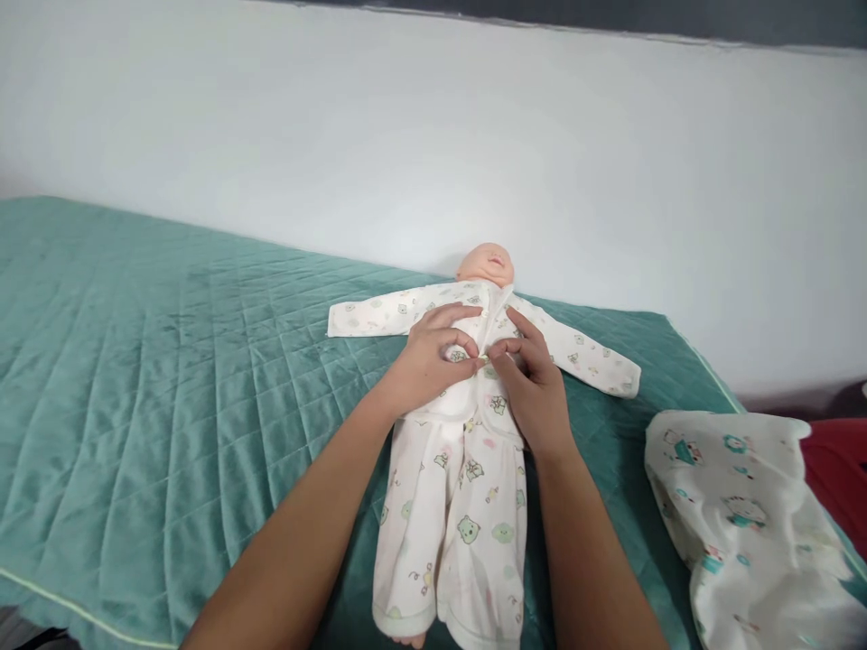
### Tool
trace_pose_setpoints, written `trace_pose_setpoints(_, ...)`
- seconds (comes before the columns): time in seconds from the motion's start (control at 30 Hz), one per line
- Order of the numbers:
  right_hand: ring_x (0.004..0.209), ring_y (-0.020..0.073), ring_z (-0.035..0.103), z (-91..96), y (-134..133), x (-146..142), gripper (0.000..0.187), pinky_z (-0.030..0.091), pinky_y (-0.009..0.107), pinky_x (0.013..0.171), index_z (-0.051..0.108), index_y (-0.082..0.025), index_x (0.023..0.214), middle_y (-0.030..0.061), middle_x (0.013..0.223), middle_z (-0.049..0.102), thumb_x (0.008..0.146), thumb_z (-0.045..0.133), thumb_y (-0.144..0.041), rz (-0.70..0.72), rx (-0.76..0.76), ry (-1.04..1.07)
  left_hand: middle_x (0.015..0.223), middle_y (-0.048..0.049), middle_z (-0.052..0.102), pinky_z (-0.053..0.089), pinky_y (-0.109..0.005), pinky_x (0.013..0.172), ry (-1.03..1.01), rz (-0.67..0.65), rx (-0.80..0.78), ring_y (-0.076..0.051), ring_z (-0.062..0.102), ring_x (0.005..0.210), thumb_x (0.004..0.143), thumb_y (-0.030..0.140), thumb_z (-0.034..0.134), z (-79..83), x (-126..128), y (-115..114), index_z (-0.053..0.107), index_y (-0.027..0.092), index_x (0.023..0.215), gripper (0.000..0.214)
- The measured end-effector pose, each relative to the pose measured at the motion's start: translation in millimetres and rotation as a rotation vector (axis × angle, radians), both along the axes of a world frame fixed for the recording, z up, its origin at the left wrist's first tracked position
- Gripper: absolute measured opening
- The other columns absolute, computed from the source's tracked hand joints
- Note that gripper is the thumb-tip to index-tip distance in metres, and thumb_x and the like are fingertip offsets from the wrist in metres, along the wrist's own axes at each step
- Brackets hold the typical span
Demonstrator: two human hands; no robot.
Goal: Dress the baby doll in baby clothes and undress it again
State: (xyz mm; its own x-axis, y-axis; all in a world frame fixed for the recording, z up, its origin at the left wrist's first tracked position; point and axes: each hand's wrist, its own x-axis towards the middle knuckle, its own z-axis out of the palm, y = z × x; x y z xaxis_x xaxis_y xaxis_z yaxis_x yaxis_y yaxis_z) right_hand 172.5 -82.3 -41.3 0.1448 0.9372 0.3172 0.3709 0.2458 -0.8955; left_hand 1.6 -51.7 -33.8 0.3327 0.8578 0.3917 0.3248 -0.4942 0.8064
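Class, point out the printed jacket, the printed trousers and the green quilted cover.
Printed jacket (pixel 494 320), head view: its upper front.
Printed trousers (pixel 482 524), head view: the leg at picture right.
Green quilted cover (pixel 203 388), head view: bare part at left.

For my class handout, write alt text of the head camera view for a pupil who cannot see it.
A person's left hand and right hand pinch the front of a printed white top on a doll lying face up on a green quilted cover. The doll also wears printed white trousers; a printed white cloth lies at right.
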Motion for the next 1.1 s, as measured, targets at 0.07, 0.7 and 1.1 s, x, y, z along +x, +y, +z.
trace_pose_setpoints(0.07,0.113,0.0271,0.062,-0.5,0.3,0.3,0.018,0.047,0.048,0.097,0.071,-0.025,0.082,0.0011,0.156,0.048,0.087,0.066,-0.041,0.009,0.017,-0.001,0.149,0.0022,0.056,0.024,-0.053,0.126,0.005,0.001,0.008,-0.024,0.035,0.149,0.086,0.021,0.068,-0.7,-0.2,0.4,0.067,0.025,0.075,0.011)
trace_pose_setpoints(0.7,0.144,0.0275,0.042,-4.8,2.0,3.9,0.016,0.026,0.052,0.123,0.073,-0.027,0.08,-0.0027,0.149,0.056,0.089,0.066,-0.039,0.101,0.111,0.013,0.149,0.0013,0.056,0.032,-0.05,0.123,-0.032,-0.024,0.011,-0.024,0.04,0.147,0.087,0.019,0.064,-0.3,-2.5,-0.5,0.068,0.025,0.079,0.011)
trace_pose_setpoints(1.1,0.138,0.0274,0.047,-2.6,2.7,-1.5,0.017,0.032,0.052,0.117,0.063,-0.025,0.083,0.0022,0.146,0.058,0.082,0.075,-0.036,0.056,0.1,0.011,0.151,-0.0022,0.053,0.026,-0.049,0.125,0.01,-0.027,0.035,-0.023,0.039,0.147,0.093,0.028,0.063,-3.2,-0.6,0.8,0.071,0.028,0.103,0.013)
